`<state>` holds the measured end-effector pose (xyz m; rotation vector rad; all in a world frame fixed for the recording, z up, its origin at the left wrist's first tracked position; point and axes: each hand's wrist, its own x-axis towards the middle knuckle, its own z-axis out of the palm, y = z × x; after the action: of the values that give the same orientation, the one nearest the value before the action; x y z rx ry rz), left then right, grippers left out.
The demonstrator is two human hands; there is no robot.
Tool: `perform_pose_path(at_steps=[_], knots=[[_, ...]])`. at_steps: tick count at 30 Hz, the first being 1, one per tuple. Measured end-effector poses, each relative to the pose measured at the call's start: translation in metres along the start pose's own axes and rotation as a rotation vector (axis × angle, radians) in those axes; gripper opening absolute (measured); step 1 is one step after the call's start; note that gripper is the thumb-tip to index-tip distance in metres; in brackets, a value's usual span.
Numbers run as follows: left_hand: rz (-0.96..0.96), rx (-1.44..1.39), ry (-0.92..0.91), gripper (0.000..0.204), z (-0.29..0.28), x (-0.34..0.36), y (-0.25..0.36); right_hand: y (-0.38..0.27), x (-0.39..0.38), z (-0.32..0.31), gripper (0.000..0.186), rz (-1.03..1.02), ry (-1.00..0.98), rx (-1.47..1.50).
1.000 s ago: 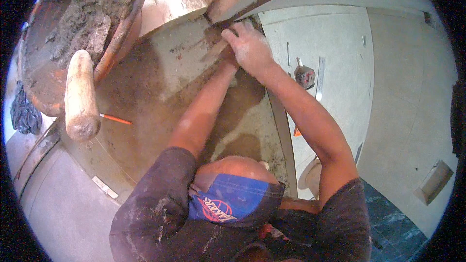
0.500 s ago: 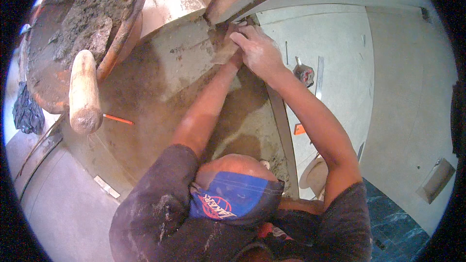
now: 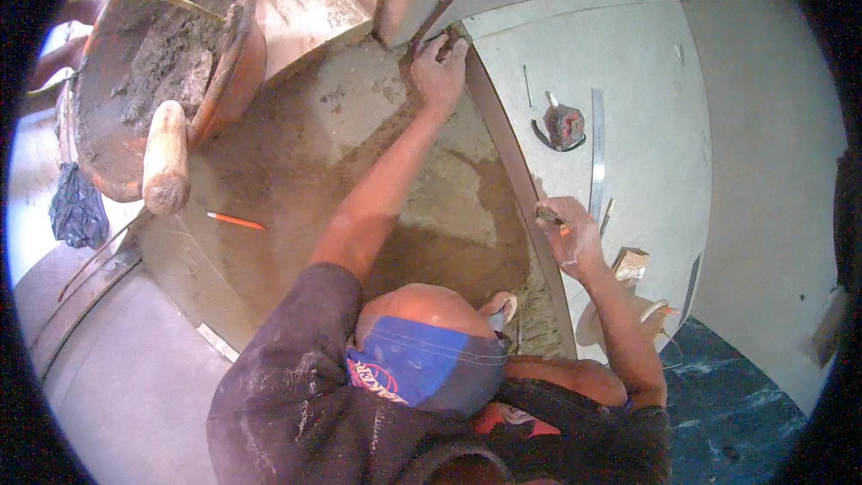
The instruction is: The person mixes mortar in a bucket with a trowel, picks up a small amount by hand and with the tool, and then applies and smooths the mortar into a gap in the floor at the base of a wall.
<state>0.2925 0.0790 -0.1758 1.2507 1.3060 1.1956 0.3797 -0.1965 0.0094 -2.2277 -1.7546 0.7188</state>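
Note:
My left hand (image 3: 437, 74) is at the far corner of a damp, mortar-smeared surface (image 3: 350, 81), below an upright panel edge (image 3: 395, 0). Its fingers are bent inward over the corner; whatever they pinch is hidden. Close to the brown strip (image 3: 516, 162) along the right side, my right hand (image 3: 572, 232) is closed around a small tool, of which a dark end and an orange part (image 3: 565, 229) peek out. Its kind cannot be made out. My bent bare knee, in blue and black shorts (image 3: 422, 359), is between my arms.
At left, a bucket (image 3: 247, 63) contains grey mortar, with a wooden handle (image 3: 166, 157) in front. An orange pencil (image 3: 236, 220) lies on the damp surface. On the pale slab at right are a metal ruler (image 3: 598, 153) and a dark red-marked object (image 3: 564, 126). A black plastic bag (image 3: 78, 207) hangs at left.
My right hand has left the corner beside my left hand and come back to the right side, where it has taken hold of the small orange tool. My left hand stays at the corner.

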Motion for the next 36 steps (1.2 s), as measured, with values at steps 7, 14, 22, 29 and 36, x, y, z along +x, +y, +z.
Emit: perform_pose_path(at_steps=[7,14,22,29,36], knots=[[-0.169,0.019,-0.027,0.043,0.003,0.01,0.013,0.0,-0.04,0.045,0.026,0.243,0.008,0.282],[-0.358,-0.232,-0.115,0.037,-0.003,0.011,0.001,-0.012,-0.026,0.019,0.028,0.253,-0.027,0.294],[-0.274,-0.116,-0.254,0.028,-0.111,-0.046,-0.004,-0.024,0.084,-0.007,0.039,0.129,0.053,0.124],[0.169,0.292,-0.246,0.022,-0.213,-0.119,-0.024,-0.024,0.163,0.03,0.041,0.062,0.23,-0.092],[0.04,0.404,-0.409,0.023,-0.295,-0.168,-0.02,-0.019,0.181,0.045,0.039,0.034,0.318,-0.159]])
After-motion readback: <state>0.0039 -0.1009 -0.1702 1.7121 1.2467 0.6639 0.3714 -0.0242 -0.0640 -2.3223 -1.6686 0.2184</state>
